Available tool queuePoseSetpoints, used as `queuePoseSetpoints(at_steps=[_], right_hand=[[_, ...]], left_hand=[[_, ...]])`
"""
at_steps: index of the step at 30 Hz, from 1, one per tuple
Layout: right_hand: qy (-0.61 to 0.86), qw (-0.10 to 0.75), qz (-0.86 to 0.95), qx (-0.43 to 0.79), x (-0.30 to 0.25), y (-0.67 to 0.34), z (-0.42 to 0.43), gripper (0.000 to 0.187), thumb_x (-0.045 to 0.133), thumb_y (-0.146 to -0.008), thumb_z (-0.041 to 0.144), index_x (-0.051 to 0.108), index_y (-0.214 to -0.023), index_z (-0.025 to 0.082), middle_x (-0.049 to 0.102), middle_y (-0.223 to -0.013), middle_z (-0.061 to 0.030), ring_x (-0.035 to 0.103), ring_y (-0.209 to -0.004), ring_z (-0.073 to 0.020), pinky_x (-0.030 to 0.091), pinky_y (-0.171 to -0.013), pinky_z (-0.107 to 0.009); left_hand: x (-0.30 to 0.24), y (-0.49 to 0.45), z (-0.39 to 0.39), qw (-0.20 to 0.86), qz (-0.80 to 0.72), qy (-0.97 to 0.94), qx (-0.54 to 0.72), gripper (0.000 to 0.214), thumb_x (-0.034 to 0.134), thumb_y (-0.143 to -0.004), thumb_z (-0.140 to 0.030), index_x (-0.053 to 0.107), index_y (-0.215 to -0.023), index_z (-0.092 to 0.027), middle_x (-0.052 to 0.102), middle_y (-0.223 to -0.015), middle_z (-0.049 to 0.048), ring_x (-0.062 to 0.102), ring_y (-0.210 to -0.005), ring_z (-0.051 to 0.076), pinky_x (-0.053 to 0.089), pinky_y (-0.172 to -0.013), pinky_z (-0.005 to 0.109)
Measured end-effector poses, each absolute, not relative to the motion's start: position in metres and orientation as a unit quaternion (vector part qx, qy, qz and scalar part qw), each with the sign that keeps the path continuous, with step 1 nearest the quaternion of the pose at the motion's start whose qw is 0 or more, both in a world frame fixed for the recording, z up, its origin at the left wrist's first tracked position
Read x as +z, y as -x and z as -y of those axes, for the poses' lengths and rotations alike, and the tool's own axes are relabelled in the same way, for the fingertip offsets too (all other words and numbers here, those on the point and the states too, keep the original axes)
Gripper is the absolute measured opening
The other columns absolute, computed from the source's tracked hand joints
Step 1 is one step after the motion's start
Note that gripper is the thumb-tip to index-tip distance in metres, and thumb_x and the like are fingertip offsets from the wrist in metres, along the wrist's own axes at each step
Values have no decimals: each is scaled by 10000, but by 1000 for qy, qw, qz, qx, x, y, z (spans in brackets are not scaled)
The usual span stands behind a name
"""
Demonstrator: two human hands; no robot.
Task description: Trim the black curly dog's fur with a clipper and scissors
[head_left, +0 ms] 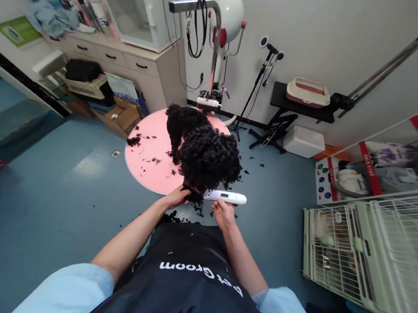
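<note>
Nearest to me, at six o'clock, I see the black apron (188,284) with white lettering and the light blue sleeves to either side of it. My two bare forearms run up from there toward twelve o'clock.

My left hand (177,197) sits at the near edge of the round pink tabletop (150,150), fingers curled under and into the curly coat at the front of the black dog (202,151), gripping the fur there. My right hand (223,213) is just to its three o'clock side, closed around the near end of a white clipper (227,197). The clipper lies level, its body pointing to three o'clock and its other end tucked against the dog's fur beside my left hand. The two hands are near each other but not touching.

The dog stands on the tabletop, its bushy front end toward me and its trimmed body stretching away to eleven o'clock. Black fur clippings (133,140) lie scattered over the pink surface and on the blue floor around it.

Beyond the dog, at twelve o'clock, a metal grooming arm (215,42) rises from the far edge of the tabletop, with a white dryer behind it. At four o'clock stands a pale green wire cage (367,243); at ten o'clock, a beige cabinet (144,65) with drawers.
</note>
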State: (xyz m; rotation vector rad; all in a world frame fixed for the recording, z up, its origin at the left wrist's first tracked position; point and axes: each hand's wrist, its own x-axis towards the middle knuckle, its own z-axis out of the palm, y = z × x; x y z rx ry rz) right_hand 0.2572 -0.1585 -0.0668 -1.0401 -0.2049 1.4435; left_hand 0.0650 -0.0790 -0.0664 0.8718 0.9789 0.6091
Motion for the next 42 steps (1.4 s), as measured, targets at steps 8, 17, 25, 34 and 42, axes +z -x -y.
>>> queuePoseSetpoints(at_steps=[8,17,25,34,42], right_hand=[[474,596,213,612,-65,-269,124,381,761,-611,374,570,-906,228,648,-716,43,356,-407,-37,342,-400,-201],[473,426,398,661,-56,-266,108,250,820,-524,250,656,-686,153,554,-492,50,428,-455,-78,336,-414,-205],[438,390,429,687,-58,-276,101,255,809,-511,223,676,-712,141,621,-577,14,412,-448,-71,304,-400,-204],[452,458,367,672,-80,-262,120,277,778,-518,240,674,-763,162,665,-672,-4,486,-517,-100,370,-470,-230],[456,448,326,697,-82,-267,125,241,726,-536,245,686,-757,160,717,-732,-44,537,-527,-122,348,-434,-220]], left_hand=[[-61,-63,81,753,-438,-421,254,205,576,-685,-194,613,-870,-114,604,-786,19,415,-491,57,322,-402,188],[-55,-62,82,700,-478,-486,211,86,509,-759,-160,589,-767,-132,495,-498,-31,405,-374,75,317,-369,193],[-51,-60,89,681,-470,-539,154,164,492,-767,-182,634,-721,-113,613,-651,42,488,-464,100,400,-404,212],[-51,-64,93,677,-479,-527,186,166,515,-769,-241,619,-712,-124,590,-619,22,470,-457,92,364,-389,194],[-57,-62,90,682,-469,-531,184,233,522,-790,-259,648,-660,-113,608,-602,46,470,-444,91,356,-385,192]])
